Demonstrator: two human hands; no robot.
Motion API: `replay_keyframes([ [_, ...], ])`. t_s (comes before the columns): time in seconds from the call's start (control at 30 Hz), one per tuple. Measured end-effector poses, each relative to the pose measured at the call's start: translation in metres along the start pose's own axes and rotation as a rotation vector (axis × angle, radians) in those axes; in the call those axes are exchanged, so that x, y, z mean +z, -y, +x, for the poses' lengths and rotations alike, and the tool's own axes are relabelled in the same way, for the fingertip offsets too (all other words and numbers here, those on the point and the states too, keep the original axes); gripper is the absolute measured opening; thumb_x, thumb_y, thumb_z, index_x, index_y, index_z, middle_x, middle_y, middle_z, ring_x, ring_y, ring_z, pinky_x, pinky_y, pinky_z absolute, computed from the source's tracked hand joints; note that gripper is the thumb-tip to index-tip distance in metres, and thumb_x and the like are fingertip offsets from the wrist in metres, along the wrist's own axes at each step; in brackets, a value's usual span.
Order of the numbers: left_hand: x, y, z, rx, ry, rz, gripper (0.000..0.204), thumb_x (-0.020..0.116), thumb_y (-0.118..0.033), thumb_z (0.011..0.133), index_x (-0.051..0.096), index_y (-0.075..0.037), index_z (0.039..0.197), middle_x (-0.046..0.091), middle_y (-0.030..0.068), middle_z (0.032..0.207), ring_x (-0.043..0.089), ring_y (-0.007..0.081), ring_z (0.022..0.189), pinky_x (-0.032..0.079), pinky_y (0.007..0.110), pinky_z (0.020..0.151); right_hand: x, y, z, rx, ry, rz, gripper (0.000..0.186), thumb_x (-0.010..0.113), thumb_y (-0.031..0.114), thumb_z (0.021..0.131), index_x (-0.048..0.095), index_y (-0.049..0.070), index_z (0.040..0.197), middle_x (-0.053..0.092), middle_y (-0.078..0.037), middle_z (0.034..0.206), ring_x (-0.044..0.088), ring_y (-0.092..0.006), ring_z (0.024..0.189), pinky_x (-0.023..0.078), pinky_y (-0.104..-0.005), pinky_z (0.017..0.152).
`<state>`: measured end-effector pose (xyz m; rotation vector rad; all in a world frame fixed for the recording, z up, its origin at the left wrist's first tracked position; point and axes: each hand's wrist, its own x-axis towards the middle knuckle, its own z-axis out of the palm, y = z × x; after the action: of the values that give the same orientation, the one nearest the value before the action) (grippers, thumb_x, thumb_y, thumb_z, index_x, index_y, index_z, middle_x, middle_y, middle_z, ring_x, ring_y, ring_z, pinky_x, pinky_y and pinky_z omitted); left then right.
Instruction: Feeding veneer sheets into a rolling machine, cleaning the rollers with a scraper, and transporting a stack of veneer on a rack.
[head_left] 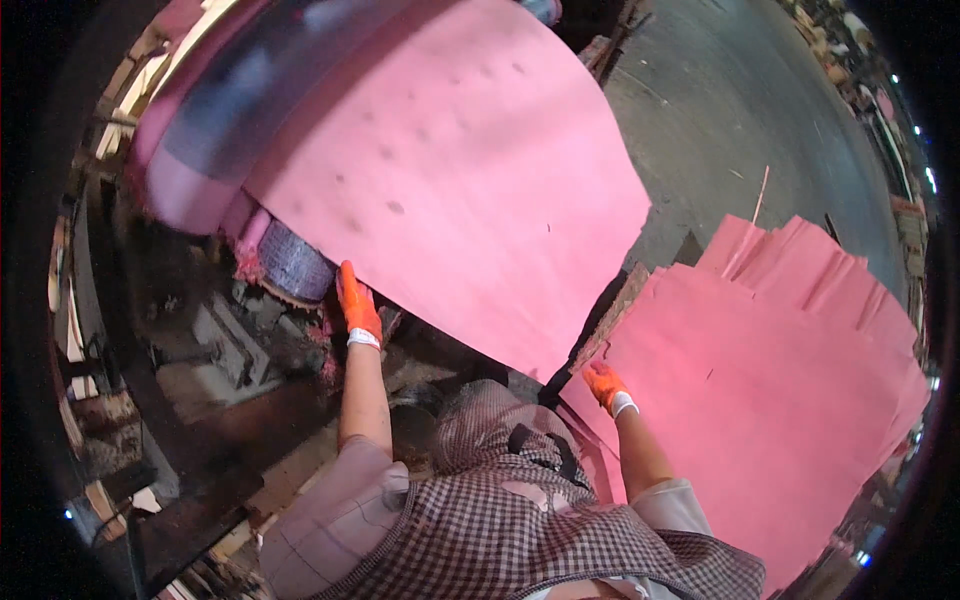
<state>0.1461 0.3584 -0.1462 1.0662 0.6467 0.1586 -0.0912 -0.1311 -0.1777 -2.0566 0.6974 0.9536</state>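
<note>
A large pink sheet (480,190), speckled with dark marks, comes off a big roller (225,125) and slopes toward me. My left hand (360,308), in an orange glove with a white cuff, is at the sheet's left edge beside the roller's end. Its fingers stretch forward along that edge, looking open. On the right, my right hand (606,387), gloved alike, rests on the near left corner of a stack of pink sheets (750,400). Its fingers look short and slightly apart; their tips are not clear.
Below the large roller sits a smaller dark-wrapped cylinder (296,262) with pink residue around it. Dark machine parts (235,345) fill the left side. Folded, wavy sheet edges (800,265) stick out at the stack's far side. Grey concrete floor (740,110) lies beyond.
</note>
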Motion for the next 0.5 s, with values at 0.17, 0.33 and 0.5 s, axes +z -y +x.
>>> replay_keyframes([
  [0.17,-0.005,0.044,-0.011,-0.41,0.351,-0.378,0.061,0.059,-0.051,0.097,0.053,-0.009,0.14,0.06,0.006,0.138,0.057,0.0218,0.125,0.044,0.039,0.108,0.006,0.03,0.011,-0.092,0.046,0.27,0.081,0.064,0.05,0.091,0.041,0.001,0.15,0.047,-0.022,0.151,0.046,-0.0322,0.14,0.036,-0.0358,0.115],
  [0.33,0.121,0.035,-0.161,-0.244,0.499,0.492,0.052,0.062,-0.04,0.099,0.059,-0.005,0.137,0.065,0.0092,0.133,0.06,0.023,0.123,0.046,0.037,0.106,0.021,0.02,0.005,-0.307,-0.08,0.041,0.104,0.071,0.057,0.081,0.028,0.0,0.156,0.035,-0.024,0.158,0.035,-0.036,0.146,0.028,-0.0385,0.12],
  [0.5,0.295,0.069,-0.311,0.57,1.127,1.106,0.051,0.046,-0.052,0.098,0.071,-0.009,0.103,0.069,0.0246,0.094,0.065,0.0453,0.085,0.051,0.053,0.076,0.012,-0.003,-0.003,-0.353,-0.458,0.669,0.094,0.075,0.042,0.082,0.031,0.003,0.156,0.038,-0.02,0.157,0.037,-0.0276,0.145,0.029,-0.0381,0.119],
])
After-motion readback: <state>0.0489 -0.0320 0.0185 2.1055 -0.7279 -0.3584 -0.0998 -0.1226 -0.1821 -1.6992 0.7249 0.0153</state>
